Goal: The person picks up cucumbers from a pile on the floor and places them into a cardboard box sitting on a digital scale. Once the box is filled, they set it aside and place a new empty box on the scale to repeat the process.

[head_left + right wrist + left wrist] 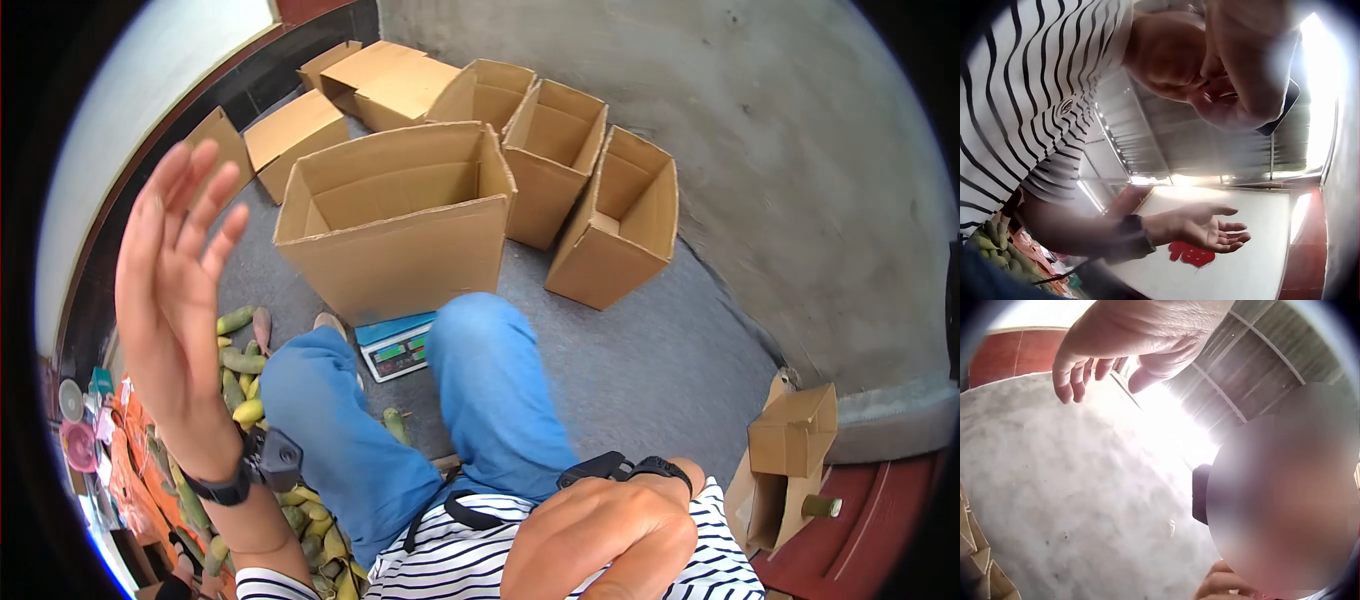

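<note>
The left hand (170,290) is hovering raised and flat-fingered, holding nothing, above green-yellow oblong fruits (240,385); the right hand (600,535) is resting curled against the striped shirt (470,555), gripping nothing visible.

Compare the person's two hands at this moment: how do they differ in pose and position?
The left hand is raised high with fingers straight and spread, palm open; the right hand is low against the striped shirt, fingers curled into a loose fist. The left hand is over the pile of green fruit; the right hand is near the waist. Both hold nothing and wear a black wrist strap.
</note>
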{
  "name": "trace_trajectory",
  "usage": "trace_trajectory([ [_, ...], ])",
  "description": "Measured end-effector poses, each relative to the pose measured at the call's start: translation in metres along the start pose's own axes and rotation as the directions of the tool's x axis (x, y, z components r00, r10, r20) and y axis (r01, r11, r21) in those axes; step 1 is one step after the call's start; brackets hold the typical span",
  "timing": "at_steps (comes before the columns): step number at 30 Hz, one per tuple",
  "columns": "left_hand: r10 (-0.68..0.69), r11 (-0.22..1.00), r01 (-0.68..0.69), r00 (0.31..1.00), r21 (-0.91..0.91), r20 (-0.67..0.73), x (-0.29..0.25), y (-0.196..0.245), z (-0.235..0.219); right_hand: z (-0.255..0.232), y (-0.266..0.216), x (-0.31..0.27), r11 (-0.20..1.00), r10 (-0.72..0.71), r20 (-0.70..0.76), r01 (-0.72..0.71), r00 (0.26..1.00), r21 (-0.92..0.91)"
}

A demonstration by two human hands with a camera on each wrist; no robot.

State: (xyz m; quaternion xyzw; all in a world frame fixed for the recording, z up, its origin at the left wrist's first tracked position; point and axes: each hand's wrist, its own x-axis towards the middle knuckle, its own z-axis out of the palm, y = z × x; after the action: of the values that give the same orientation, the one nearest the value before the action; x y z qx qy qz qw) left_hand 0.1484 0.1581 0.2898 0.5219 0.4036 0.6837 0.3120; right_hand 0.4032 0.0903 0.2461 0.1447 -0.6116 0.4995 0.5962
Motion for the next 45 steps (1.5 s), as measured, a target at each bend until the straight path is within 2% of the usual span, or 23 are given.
trace_trajectory([
  [2, -0.087, 0.954, 0.091, 0.996, -0.284, 0.027, 0.027, -0.015, -0.005, -0.015, -0.02, -0.001, 0.986, 0.165, 0.046, -0.165, 0.985, -0.01],
  [5, -0.155, 0.96, 0.141, 0.987, -0.242, -0.041, 0.052, -0.051, -0.014, -0.055, -0.019, -0.008, 0.89, 0.323, 0.079, -0.274, 0.943, -0.365],
  [6, -0.206, 0.97, 0.187, 0.973, -0.158, -0.109, 0.054, -0.063, -0.015, -0.071, -0.02, -0.009, 0.673, 0.557, -0.079, -0.506, 0.827, -0.54],
  [7, -0.241, 0.97, 0.233, 0.96, -0.072, -0.14, 0.053, -0.083, -0.021, -0.095, -0.003, -0.03, 0.527, 0.617, -0.32, -0.679, 0.719, -0.512],
  [8, -0.271, 0.96, 0.278, 0.946, 0.017, -0.179, 0.055, -0.105, -0.031, -0.167, 0.038, -0.08, 0.334, 0.564, -0.649, -0.86, 0.51, -0.386],
  [10, -0.275, 0.948, 0.301, 0.939, 0.103, -0.209, 0.056, -0.127, -0.044, -0.252, 0.052, -0.14, -0.162, 0.457, -0.754, -0.79, 0.472, -0.592],
  [11, -0.279, 0.927, 0.326, 0.93, 0.185, -0.24, 0.057, -0.137, -0.052, -0.29, 0.056, -0.175, -0.322, 0.394, -0.777, -0.719, 0.49, -0.616],
  [13, -0.188, 0.873, 0.272, 0.953, 0.405, -0.237, 0.064, -0.166, -0.076, -0.326, 0.054, -0.194, -0.535, 0.333, -0.863, -0.678, 0.379, -0.504],
  [15, -0.023, 0.551, 0.149, 0.986, 0.821, -0.163, 0.068, -0.188, -0.095, -0.349, 0.06, -0.197, -0.566, 0.304, -0.89, -0.686, 0.34, -0.456],
  [16, -0.025, 0.553, 0.153, 0.986, 0.819, -0.167, 0.067, -0.195, -0.098, -0.361, 0.066, -0.196, -0.573, 0.292, -0.9, -0.694, 0.323, -0.435],
  [18, -0.006, 0.286, 0.087, 0.996, 0.954, -0.089, 0.065, -0.211, -0.107, -0.38, 0.078, -0.191, -0.574, 0.328, -0.894, -0.687, 0.304, -0.445],
  [20, -0.026, 0.28, 0.126, 0.992, 0.952, -0.123, 0.064, -0.234, -0.122, -0.4, 0.093, -0.189, -0.569, 0.38, -0.88, -0.679, 0.284, -0.464],
  [22, -0.184, 0.359, 0.232, 0.967, 0.904, -0.175, 0.067, -0.25, -0.138, -0.428, 0.103, -0.192, -0.541, 0.317, -0.86, -0.669, 0.4, -0.51],
  [23, -0.148, 0.375, 0.243, 0.968, 0.894, -0.201, 0.067, -0.258, -0.143, -0.438, 0.106, -0.188, -0.584, 0.336, -0.865, -0.638, 0.371, -0.501],
  [24, -0.149, 0.366, 0.26, 0.964, 0.894, -0.219, 0.069, -0.256, -0.144, -0.437, 0.11, -0.179, -0.547, 0.345, -0.824, -0.617, 0.45, -0.566],
  [26, -0.458, 0.391, 0.449, 0.852, 0.804, -0.253, 0.076, -0.252, -0.142, -0.42, 0.121, -0.136, -0.38, 0.479, -0.762, -0.679, 0.437, -0.628],
  [28, -0.439, 0.395, 0.419, 0.868, 0.817, -0.233, 0.08, -0.26, -0.145, -0.383, 0.134, -0.083, -0.076, 0.578, -0.705, -0.832, 0.412, -0.549],
  [30, -0.422, 0.401, 0.381, 0.884, 0.834, -0.201, 0.08, -0.262, -0.143, -0.345, 0.143, -0.03, 0.053, 0.654, -0.675, -0.911, 0.341, -0.409],
  [33, -0.55, 0.397, 0.457, 0.813, 0.796, -0.192, 0.085, -0.248, -0.133, -0.327, 0.168, 0.023, -0.065, 0.748, -0.617, -0.899, 0.244, -0.434],
  [35, -0.581, 0.394, 0.471, 0.793, 0.789, -0.183, 0.085, -0.25, -0.134, -0.326, 0.189, 0.047, -0.416, 0.819, -0.571, -0.638, 0.047, -0.648],
  [38, -0.612, 0.428, 0.5, 0.774, 0.753, -0.166, 0.087, -0.249, -0.13, -0.333, 0.217, 0.049, -0.48, 0.826, -0.562, -0.474, 0.037, -0.738],
  [39, -0.611, 0.464, 0.508, 0.777, 0.726, -0.154, 0.088, -0.248, -0.128, -0.332, 0.219, 0.046, -0.495, 0.806, -0.583, -0.423, 0.104, -0.759],
  [45, -0.601, 0.571, 0.443, 0.799, 0.691, -0.017, 0.084, -0.232, -0.103, -0.331, 0.182, 0.011, -0.479, 0.757, -0.631, -0.514, 0.168, -0.711],
])
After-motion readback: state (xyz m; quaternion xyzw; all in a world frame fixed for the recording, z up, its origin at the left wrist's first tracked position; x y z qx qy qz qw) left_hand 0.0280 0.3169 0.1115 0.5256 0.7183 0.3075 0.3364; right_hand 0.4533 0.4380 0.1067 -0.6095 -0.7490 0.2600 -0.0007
